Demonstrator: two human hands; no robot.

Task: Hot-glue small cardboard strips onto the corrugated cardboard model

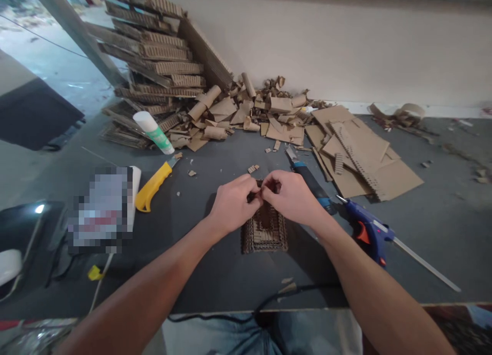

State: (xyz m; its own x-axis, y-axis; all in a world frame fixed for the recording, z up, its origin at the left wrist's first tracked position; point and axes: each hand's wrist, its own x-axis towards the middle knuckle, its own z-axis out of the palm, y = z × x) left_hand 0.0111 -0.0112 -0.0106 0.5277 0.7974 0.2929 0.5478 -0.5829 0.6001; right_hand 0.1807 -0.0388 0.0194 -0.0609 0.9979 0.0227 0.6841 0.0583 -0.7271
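Note:
A small rectangular model of layered corrugated cardboard lies on the dark tabletop in front of me, stepped toward its brown centre. Over its far end, my left hand and my right hand meet, fingertips almost touching. Both are closed in a pinch, and whatever lies between the fingers is hidden. Just beyond the right hand is a blue utility knife with its blade out. Farther right lies a blue glue gun with an orange trigger and a long glue stick out of its back.
Stacked corrugated strips rise at the back left, beside a heap of cardboard scraps. Flat cardboard sheets lie back right. On the left are a yellow cutter, a white-green glue tube and a blurred-out object. A black cable crosses the front edge.

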